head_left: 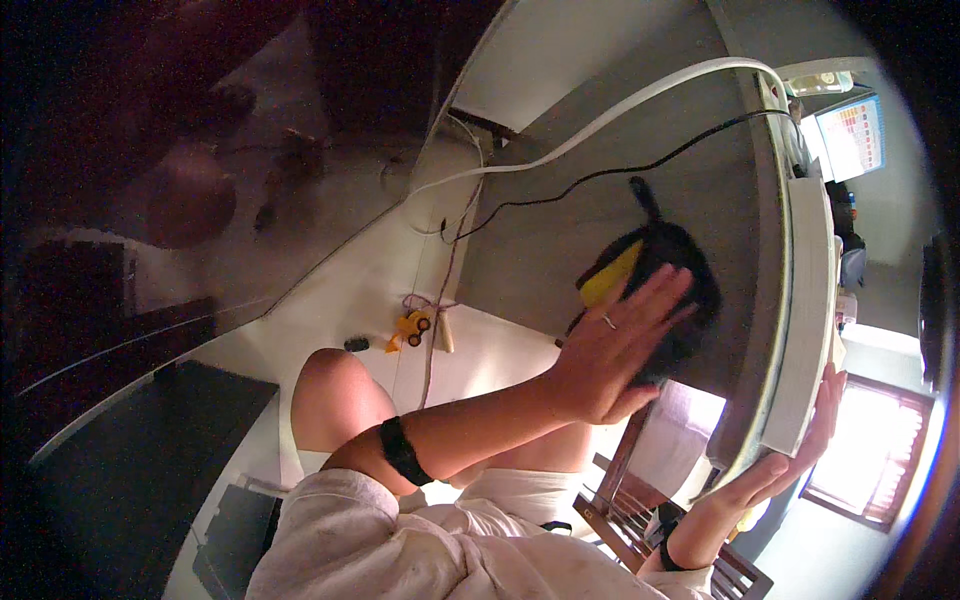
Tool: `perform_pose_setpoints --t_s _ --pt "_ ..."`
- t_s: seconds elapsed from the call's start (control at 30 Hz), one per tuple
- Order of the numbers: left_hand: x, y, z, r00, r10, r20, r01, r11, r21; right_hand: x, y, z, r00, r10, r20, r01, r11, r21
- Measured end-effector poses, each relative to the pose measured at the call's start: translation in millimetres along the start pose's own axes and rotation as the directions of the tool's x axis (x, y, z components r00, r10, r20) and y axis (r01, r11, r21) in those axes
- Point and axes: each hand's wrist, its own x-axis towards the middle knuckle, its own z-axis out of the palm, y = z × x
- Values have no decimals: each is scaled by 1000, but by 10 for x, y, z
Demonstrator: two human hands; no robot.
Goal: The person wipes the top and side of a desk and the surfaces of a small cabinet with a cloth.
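My left hand (619, 345), with a ring on one finger, lies with its fingers stretched over a black soft item with a yellow part (671, 247), against a grey panel (555, 247). The item is blurred and looks like a cloth or bag; a short strap-like end sticks up from it. My palm is hidden, so its grip is unclear. At the lower right, my right hand (802, 450) wraps around the near end of the desk edge (772, 300), its thumb on the near side and its fingers beyond, beside a thick white block (806, 315).
A white cable (600, 124) and a black cable (592, 180) run across the panel. A yellow toy vehicle (411, 328) and a small dark object (357, 343) lie on the floor by my knee. A wooden slatted chair (630, 517) stands below right. Glossy dark furniture is at left.
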Motion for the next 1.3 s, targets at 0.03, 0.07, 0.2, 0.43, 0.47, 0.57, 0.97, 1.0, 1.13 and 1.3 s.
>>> perform_pose_setpoints --t_s 0.03,0.07,0.2,0.43,0.47,0.57,0.97,1.0,1.13,1.3 --pt "-32 -49 22 996 -65 -55 62 996 -57 7 82 -14 999 -32 -5 32 999 -19" --pt "-90 -144 45 989 -67 -130 53 993 -109 11 80 2 1000 -15 -26 14 1000 -11" --pt "-569 -559 82 937 -266 -228 252 964 -89 -55 189 46 997 -3 -71 6 999 39" --pt "-1359 -1382 96 590 -770 -244 720 638 -272 -98 206 111 994 55 -100 -46 995 93" --pt "-1321 -1355 117 609 -751 -256 697 660 -280 -111 207 117 993 64 -100 -56 995 85" --pt "-1003 -1075 62 727 -646 -232 602 763 -235 -106 263 122 993 -6 -117 15 997 74" --pt "468 -169 -161 982 185 42 -174 968 -179 39 218 25 988 -157 -14 156 987 -40" --pt "538 -221 -174 979 201 44 -190 965 -179 66 222 -10 982 -189 8 189 980 -60" --pt "772 -474 -169 980 192 -49 -198 958 -207 104 168 -30 959 -270 89 281 944 -170" --pt "783 -904 -184 986 -54 -156 30 988 -155 13 187 14 986 -169 5 169 981 -97"
